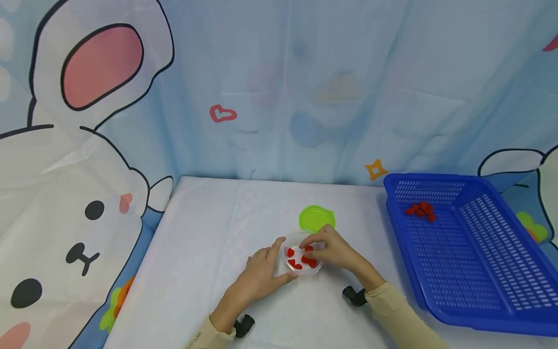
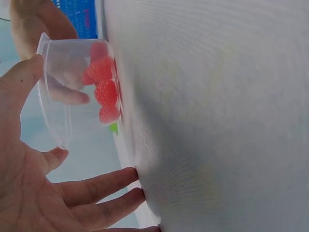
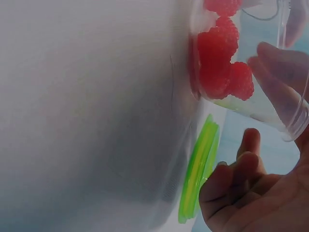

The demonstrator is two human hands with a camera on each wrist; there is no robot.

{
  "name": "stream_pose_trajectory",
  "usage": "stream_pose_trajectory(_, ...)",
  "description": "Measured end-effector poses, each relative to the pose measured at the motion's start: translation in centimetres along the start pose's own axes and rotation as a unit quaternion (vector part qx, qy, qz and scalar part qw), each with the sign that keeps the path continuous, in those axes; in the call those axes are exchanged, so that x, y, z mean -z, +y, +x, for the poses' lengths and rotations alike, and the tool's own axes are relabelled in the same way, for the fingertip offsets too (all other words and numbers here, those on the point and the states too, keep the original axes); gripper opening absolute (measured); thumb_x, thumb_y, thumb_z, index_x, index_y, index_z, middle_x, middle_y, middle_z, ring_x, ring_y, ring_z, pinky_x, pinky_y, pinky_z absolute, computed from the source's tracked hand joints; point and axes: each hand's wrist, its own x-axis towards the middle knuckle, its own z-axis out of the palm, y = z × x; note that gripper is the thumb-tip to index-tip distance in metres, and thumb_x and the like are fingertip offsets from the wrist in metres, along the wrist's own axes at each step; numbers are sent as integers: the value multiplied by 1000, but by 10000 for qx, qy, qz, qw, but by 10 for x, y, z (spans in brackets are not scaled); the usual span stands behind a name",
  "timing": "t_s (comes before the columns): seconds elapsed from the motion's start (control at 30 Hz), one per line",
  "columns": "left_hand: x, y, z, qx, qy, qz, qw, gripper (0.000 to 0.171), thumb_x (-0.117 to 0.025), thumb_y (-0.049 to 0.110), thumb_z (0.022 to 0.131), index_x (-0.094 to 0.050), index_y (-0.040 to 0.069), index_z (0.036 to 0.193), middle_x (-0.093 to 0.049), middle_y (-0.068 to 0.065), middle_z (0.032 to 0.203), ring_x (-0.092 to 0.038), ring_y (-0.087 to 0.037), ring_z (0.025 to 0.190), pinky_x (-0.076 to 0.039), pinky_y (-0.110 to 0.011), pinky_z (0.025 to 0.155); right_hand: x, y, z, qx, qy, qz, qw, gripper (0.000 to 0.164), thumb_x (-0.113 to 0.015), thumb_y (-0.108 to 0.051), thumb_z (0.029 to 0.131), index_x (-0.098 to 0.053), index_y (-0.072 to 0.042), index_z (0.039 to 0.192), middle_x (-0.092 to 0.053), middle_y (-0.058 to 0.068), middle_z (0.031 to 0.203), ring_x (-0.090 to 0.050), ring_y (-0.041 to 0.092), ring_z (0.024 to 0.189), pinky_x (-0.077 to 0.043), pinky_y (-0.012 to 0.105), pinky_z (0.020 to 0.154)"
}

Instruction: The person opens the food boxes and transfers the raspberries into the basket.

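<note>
Plastic cup (image 2: 83,115) upright, mouth upward

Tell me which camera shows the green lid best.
The head view: it shows most of the green lid from above. The right wrist view shows it edge-on; the left wrist view, only a sliver past the clear cup.

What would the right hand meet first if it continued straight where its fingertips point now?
The right hand would probably meet the red raspberries in the clear tub, though exact depth is unclear.
</note>
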Motion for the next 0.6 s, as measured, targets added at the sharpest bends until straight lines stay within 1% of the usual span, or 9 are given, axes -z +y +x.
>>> stream_pose_trajectory(0.1, 0, 1, 0, -15, 13, -3, 10000, 91, -66, 61, 89, -24, 18, 158, -52, -17, 139, -48, -33, 128, -36, -66, 102, 0, -2, 2, 126, -224, -323, 9991, 19, -79, -2, 81, -80, -16, 95, -51, 3, 89, -39, 26, 91, -35, 36, 70)
stream_pose_trajectory(0.2, 1, 1, 0, -20, 22, -5, 10000, 91, -66, 61, 89, -24, 18, 158, -52, -17, 139, -48, -33, 128, -36, -66, 102, 2, -6, 4, 204, -393, -658, 9969, 21, -77, -1, 80, -80, -16, 94, -54, 1, 86, -40, 25, 87, -37, 33, 67)
stream_pose_trajectory(0.3, 1, 1, -1, -31, 39, -8, 10000, 91, -65, 62, 89, -24, 19, 158, -52, -17, 139, -48, -33, 129, -36, -65, 102, 3, -11, 7, 138, -556, -1015, 9932, 23, -75, 0, 78, -80, -17, 93, -56, -4, 82, -41, 22, 85, -40, 30, 63)
stream_pose_trajectory(0.4, 1, 1, -1, -25, 53, -22, 10000, 91, -65, 62, 89, -24, 20, 158, -52, -17, 139, -48, -33, 129, -36, -65, 102, 4, -15, 10, 53, -725, -1285, 9890, 23, -76, 0, 77, -81, -18, 90, -57, -5, 80, -41, 20, 85, -41, 30, 62)
stream_pose_trajectory(0.5, 1, 2, -1, 1, 48, -40, 10000, 91, -66, 61, 89, -24, 19, 158, -52, -17, 139, -48, -33, 129, -35, -65, 102, 4, -18, 12, -97, -816, -1405, 9867, 20, -79, -2, 77, -79, -20, 86, -55, -5, 80, -42, 20, 85, -41, 31, 62)
stream_pose_trajectory(0.6, 1, 2, -1, 30, 18, -59, 10000, 91, -65, 62, 89, -24, 19, 158, -52, -17, 139, -48, -33, 129, -34, -66, 103, 3, -19, 13, -194, -847, -1397, 9864, 19, -82, -5, 77, -77, -23, 82, -54, -4, 80, -42, 20, 85, -41, 32, 63)
